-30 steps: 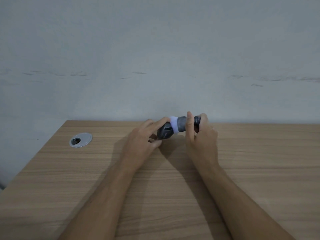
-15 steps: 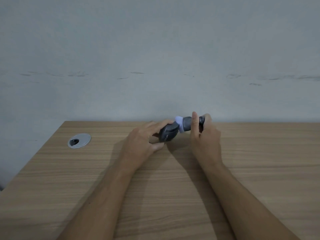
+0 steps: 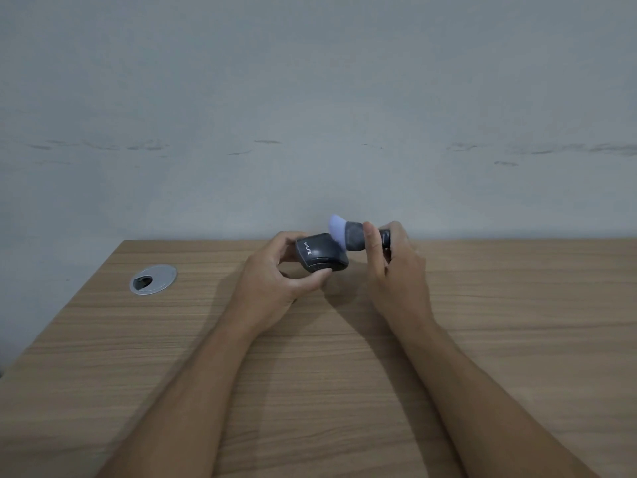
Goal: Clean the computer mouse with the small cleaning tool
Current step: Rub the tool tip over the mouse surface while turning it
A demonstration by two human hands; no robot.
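Left hand (image 3: 275, 274) closed around dark mouse (image 3: 321, 253), thumb under its near edge, fingers behind. Mouse held just above wooden desk (image 3: 499, 305), near far edge, white lettering facing camera. Right hand (image 3: 393, 267) gripping dark handle of small brush (image 3: 351, 236), index finger laid across it. Pale bristle head touching upper right end of mouse. Round metal cable cover (image 3: 152, 280) set into desk, well apart to left. Grey wall (image 3: 310, 98) behind.
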